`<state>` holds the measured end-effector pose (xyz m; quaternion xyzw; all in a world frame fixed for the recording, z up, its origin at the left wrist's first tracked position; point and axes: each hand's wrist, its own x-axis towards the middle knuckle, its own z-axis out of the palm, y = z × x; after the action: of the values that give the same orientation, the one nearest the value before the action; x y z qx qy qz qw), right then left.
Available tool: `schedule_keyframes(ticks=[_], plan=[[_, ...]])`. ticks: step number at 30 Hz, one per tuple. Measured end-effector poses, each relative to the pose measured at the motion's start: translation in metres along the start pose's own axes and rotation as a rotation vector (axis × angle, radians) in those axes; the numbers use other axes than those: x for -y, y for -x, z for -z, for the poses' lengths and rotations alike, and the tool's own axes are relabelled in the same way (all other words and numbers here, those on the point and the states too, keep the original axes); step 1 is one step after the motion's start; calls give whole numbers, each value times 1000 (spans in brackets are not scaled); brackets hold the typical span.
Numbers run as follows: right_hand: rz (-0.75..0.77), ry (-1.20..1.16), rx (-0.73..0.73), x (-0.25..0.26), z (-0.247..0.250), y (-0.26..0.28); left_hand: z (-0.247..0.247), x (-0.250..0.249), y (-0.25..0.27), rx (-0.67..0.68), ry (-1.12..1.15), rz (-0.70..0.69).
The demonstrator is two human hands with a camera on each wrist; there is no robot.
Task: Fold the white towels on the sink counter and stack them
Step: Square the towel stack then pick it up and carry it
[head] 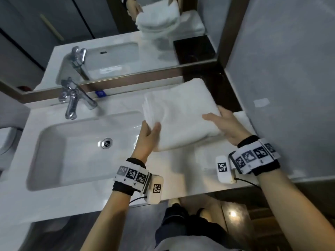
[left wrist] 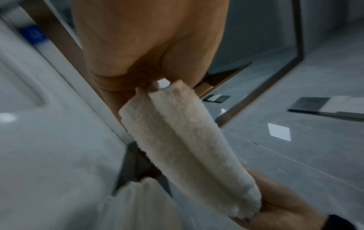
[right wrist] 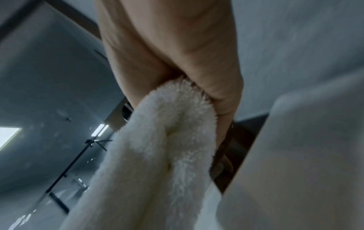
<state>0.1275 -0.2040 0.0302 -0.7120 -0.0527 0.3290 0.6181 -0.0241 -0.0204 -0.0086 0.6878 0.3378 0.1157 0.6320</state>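
Spanning the view, one white tabletop (head: 181,171) carries one rectangular sink basin (head: 76,147) on its left half, with one chrome faucet (head: 72,100) at the back edge and one round drain (head: 106,143) in the basin. One mirror (head: 112,57) runs along the back edge and reflects it all. One folded white towel (head: 183,116) is held over the right half of the tabletop, reaching toward the back right corner; whether it rests on the surface cannot be told. A second white towel (head: 243,120) lies at the right edge, mostly hidden behind the right arm. The left hand (head: 147,135) pinches the folded towel's near left corner, thumb on top and fingers beneath. The right hand (head: 224,125) grips its near right edge, thumb over the top layer. Each wrist wears one marker band.
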Motion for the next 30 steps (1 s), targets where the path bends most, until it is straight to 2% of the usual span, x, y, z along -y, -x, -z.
schedule_keyframes(ticks=[4, 7, 10, 15, 18, 22, 25, 30], plan=[[104, 98, -201, 7, 70, 27, -68, -19, 24, 77, -44, -101], [134, 277, -305, -2, 106, 41, -113, -17, 40, 119, -65, -82], [141, 506, -364, -18, 119, 46, -139, -6, 50, 134, -99, -43], [-78, 796, -314, -47, 110, 44, -152, 18, 51, 110, -272, 99], [-128, 850, -296, -56, 107, 44, -152, 15, 47, 84, -342, 139], [-132, 813, -195, -60, 106, 44, -136, 15, 49, 81, -360, 217], [-80, 738, -70, -67, 94, 49, -110, 24, 59, 62, -356, 265], [-12, 614, 152, -93, 54, 70, -54, 44, 83, -68, -315, 323]])
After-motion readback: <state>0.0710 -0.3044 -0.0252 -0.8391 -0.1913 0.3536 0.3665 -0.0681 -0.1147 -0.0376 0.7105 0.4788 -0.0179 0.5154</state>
